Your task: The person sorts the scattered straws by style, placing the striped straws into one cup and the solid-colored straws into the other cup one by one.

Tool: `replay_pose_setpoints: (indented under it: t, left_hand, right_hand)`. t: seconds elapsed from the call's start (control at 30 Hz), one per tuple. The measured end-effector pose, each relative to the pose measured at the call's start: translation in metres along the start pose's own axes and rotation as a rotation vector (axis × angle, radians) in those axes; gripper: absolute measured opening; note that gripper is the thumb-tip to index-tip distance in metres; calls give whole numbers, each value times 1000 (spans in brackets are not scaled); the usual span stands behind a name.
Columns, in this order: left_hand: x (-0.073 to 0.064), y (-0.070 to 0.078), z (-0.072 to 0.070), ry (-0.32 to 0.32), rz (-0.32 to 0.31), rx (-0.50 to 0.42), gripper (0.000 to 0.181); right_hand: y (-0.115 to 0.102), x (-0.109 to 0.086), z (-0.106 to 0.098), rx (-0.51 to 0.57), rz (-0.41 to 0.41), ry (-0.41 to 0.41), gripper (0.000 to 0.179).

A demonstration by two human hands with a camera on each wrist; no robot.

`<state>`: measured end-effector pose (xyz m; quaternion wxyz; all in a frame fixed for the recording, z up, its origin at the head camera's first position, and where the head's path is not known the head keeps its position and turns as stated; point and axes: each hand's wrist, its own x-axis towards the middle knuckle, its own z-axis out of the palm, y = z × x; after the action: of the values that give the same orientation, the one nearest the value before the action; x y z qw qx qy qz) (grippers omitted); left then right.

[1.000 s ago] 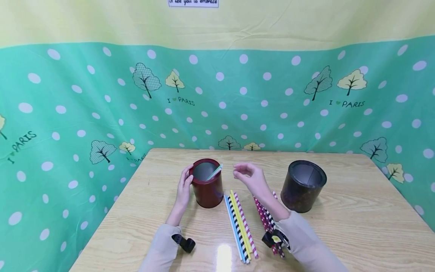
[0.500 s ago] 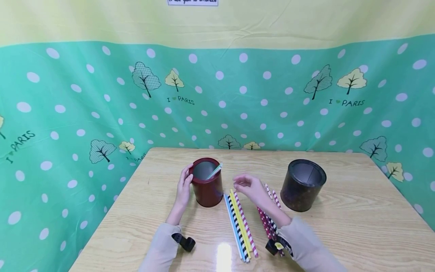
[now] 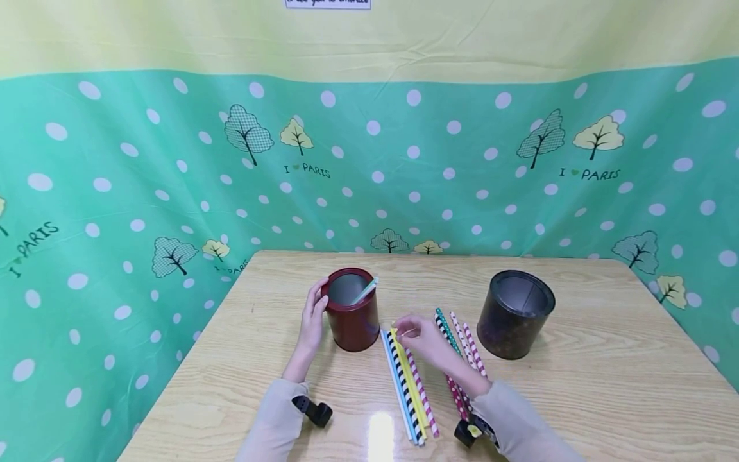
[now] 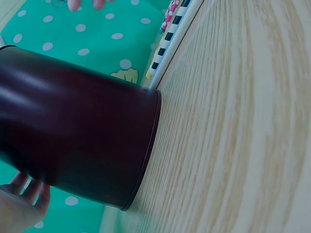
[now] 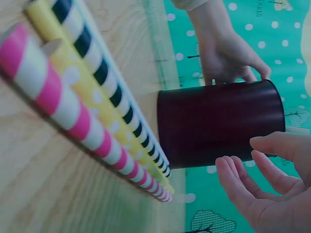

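My left hand [image 3: 314, 319] holds the left side of a dark red can [image 3: 354, 327], thumb and fingers bent against its wall near the rim. Inside the can, light blue paper straws [image 3: 366, 290] lean out over the right of the rim. My right hand [image 3: 424, 335] hovers over the far ends of a row of paper straws, its fingers loosely bent. Nothing sits between its thumb and fingers in the right wrist view. The row has light blue [image 3: 398, 388], black-and-white striped [image 3: 404, 390], yellow [image 3: 417, 399] and pink-and-white striped straws [image 3: 425, 404].
Under my right forearm lies another bunch of straws [image 3: 456, 333], teal dotted, pink dotted and striped, partly hidden. A black can [image 3: 510, 330] stands upright at the right. A green dotted curtain [image 3: 346, 192] hangs behind the wooden table [image 3: 623, 372].
My right hand has moved down and nearer from beside the red can's rim to the row of straws. More of the right bunch now shows. My left hand stays on the can.
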<state>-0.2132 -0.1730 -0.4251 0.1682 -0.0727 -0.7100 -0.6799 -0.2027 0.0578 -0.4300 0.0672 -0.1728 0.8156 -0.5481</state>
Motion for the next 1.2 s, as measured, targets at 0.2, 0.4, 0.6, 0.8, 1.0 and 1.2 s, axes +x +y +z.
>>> replay_pose_setpoints:
  t: [0.2,0.4,0.6,0.8,1.0,1.2]
  left_hand:
    - [0,1,0,5,12,-9,38]
    - [0,2,0,7,4,-6,38]
    - [0,1,0,7,-1,1,38]
    - [0,0,0,7,-4,-3,38]
    - [0,0,0,5,11,-7,38]
    - [0,-1,0,11,11,-12,38]
  right_hand:
    - [7,-3,2,-41,21,-45,26]
    - [18,-4,6,-88,-8,-91,25]
    - [23,-6,6,-86,-47,-162,26]
    - [26,-9,7,-114,-52,-182,25]
    - [28,-12,7,-172,-58,-170,26]
    - [25,-15,6,-279,-66,-146,27]
